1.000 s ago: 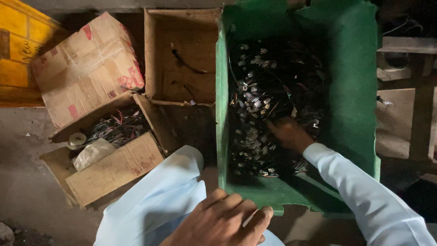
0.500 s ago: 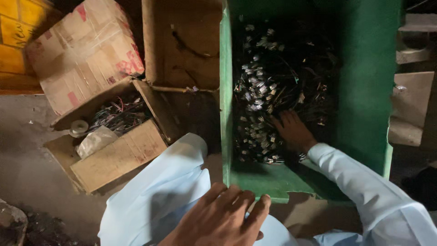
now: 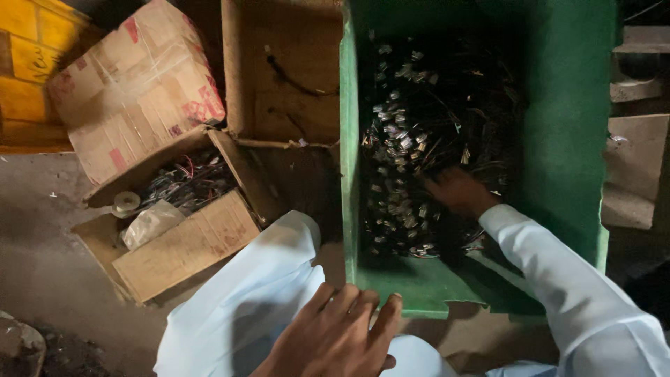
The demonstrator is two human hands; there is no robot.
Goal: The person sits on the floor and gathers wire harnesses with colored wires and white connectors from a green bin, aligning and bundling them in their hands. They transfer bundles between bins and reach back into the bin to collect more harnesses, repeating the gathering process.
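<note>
At the far left we see a yellow crate (image 3: 28,66) against the wall, and next to it a closed cardboard carton (image 3: 132,91) lying tilted, taped and marked in red. Below that stands a small open carton (image 3: 185,248) with one flap folded out; inside it lie thin coloured wires (image 3: 188,181), a clear plastic bag (image 3: 150,223) and a small roll of tape (image 3: 126,203) at its edge. Further right an open brown box (image 3: 283,77) stands nearly bare, only a dark strand or two lying in it. Our left hand (image 3: 335,338) rests low in the middle of the view, palm down and fingers spread flat on the pale blue cloth (image 3: 244,293) over our knee; it grips nothing and stays outside the bin. Right of it the green plastic bin (image 3: 572,139) stands with its long axis running away from us, and the heap of dark wires with small pale connectors (image 3: 412,153) fills its left and middle part. Our right hand (image 3: 457,192) is down in that heap at its near right edge, the pale sleeve (image 3: 558,279) slanting in from the lower right. Its fingers are buried among the wires, so we cannot tell whether they are closed on a bundle or only pressed into it. Most of the heap lies ahead of and to the left of those fingers, and the right hand is by far the nearer of the two.
</note>
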